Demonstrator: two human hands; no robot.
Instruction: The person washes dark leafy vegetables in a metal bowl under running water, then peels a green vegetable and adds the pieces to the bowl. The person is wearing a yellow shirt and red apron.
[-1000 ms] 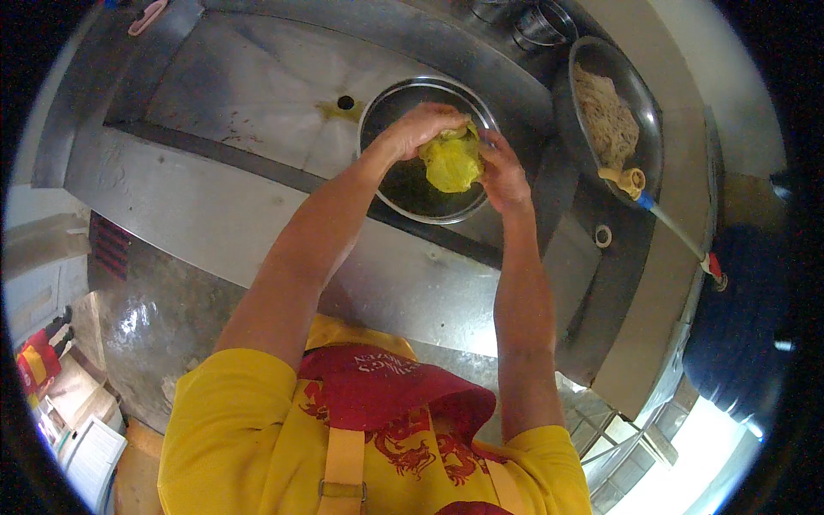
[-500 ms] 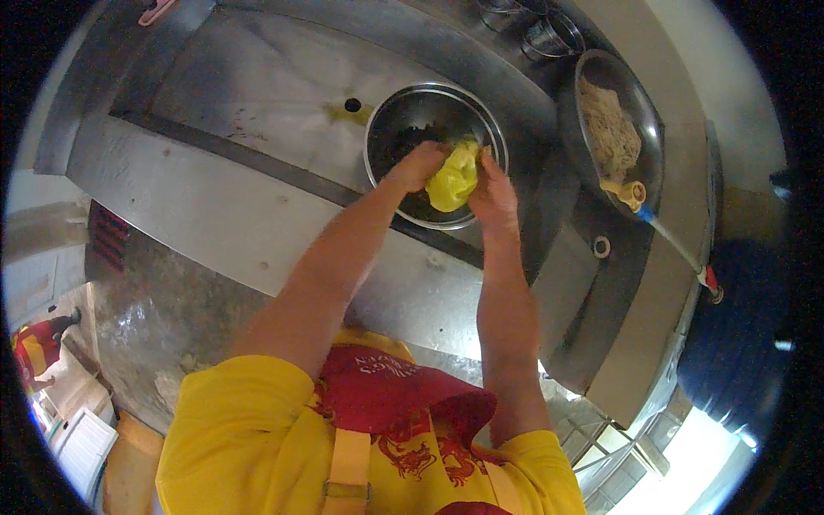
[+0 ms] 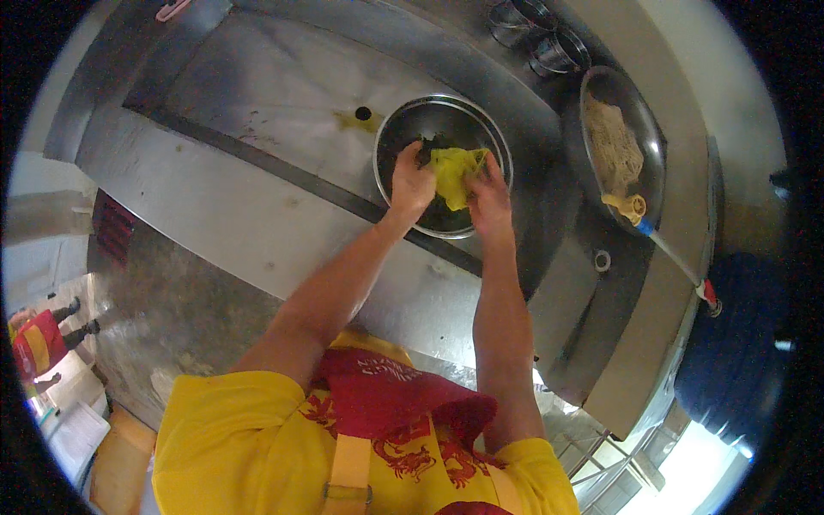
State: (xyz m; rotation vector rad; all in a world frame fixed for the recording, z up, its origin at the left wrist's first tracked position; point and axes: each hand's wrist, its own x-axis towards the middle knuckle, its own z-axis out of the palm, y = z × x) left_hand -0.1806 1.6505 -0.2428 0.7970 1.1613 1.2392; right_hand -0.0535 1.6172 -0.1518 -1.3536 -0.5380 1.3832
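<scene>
A round metal bowl (image 3: pixel 380 163) stands in the sink, with dark material inside. Above it my left hand (image 3: pixel 413 182) has its fingers curled around a dark, ragged clump (image 3: pixel 427 151) at the bag's left side. A thin, see-through yellow bag or cloth (image 3: pixel 455 174) hangs spread out between my two hands. My right hand (image 3: pixel 490 199) grips its right edge, fingers bent. Whether my left thumb also pinches the yellow piece is hard to tell. Part of the bowl's inside is hidden behind my hands.
A metal sink (image 3: pixel 283 81) with a drain hole surrounds the bowl. On the right are a large basin (image 3: pixel 654 163) of pale, stringy material, a hose with a yellow fitting (image 3: pixel 633 206), and two metal pots (image 3: pixel 560 53). Another person (image 3: pixel 43 343) stands far left.
The yellow piece was bunched up and is now spread wider and flatter. My left hand has turned upright, and a dark clump now shows at its fingers.
</scene>
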